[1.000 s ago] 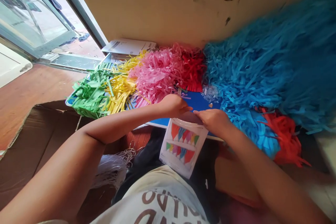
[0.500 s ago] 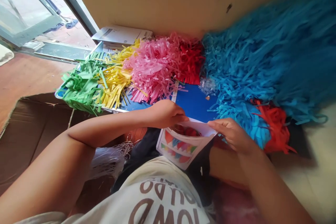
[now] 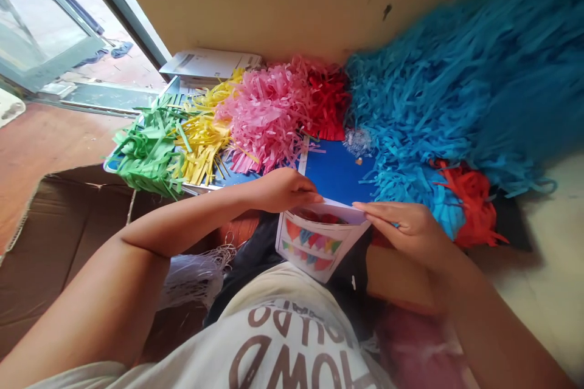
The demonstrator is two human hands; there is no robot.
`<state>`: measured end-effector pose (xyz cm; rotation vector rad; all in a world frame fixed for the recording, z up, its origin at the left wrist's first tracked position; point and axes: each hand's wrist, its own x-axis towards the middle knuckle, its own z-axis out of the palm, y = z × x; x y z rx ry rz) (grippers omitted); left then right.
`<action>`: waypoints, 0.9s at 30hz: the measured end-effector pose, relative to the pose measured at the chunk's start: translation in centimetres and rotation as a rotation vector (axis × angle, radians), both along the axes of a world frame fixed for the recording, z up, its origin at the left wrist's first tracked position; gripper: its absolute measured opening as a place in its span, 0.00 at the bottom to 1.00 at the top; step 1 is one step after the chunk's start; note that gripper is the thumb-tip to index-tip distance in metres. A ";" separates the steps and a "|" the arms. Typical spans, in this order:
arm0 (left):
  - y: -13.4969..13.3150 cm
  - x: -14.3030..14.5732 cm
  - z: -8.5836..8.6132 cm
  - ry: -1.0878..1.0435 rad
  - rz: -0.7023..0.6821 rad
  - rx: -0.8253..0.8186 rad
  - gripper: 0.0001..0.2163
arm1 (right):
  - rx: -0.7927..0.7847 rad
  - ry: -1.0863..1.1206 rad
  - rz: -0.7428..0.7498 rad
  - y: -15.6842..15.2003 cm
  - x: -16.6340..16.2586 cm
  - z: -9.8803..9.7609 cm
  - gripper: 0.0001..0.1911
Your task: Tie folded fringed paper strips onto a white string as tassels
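In my lap a white folded printed card [image 3: 314, 249], with pictures of colourful bunting on its front, is held between both hands. My left hand [image 3: 287, 189] is closed on its upper left edge, the thumb and fingers pinching near the fold. At the upper right corner, my right hand [image 3: 401, 225] pinches the card, fingers stretched along its top edge. Something dark red shows inside the fold, too shaded to name. Beyond the card, bare blue board [image 3: 335, 167] is visible.
Bundles of cut strips in green [image 3: 148, 149], yellow [image 3: 203, 143], pink [image 3: 269, 109] and red [image 3: 326, 103] lie on the table. A large blue strip heap [image 3: 447, 85] fills the right. An open cardboard box [image 3: 77, 225] stands at left, white strings [image 3: 196, 276] beside my leg.
My right hand has shifted slightly left along the card's top edge, its fingers now straighter. Both hands still hold the card. The view has turned a little.
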<state>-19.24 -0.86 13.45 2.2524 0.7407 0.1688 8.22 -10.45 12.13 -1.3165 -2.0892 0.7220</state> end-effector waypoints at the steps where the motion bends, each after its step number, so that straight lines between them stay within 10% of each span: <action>1: -0.1 -0.1 0.0 -0.011 0.001 -0.008 0.17 | -0.045 0.028 0.009 -0.1 -0.1 0.2 0.15; 13: -3.0 -1.8 0.8 -0.018 -0.046 0.198 0.16 | -0.852 0.527 -0.175 -0.6 -2.7 1.7 0.25; 21: -3.8 -1.9 0.7 -0.033 0.011 0.192 0.16 | -0.729 0.373 -0.164 -1.3 -3.2 2.2 0.22; 27: -2.8 -4.0 -2.9 -0.463 0.113 -0.502 0.25 | -0.413 0.421 -0.369 -2.3 -3.6 -2.9 0.25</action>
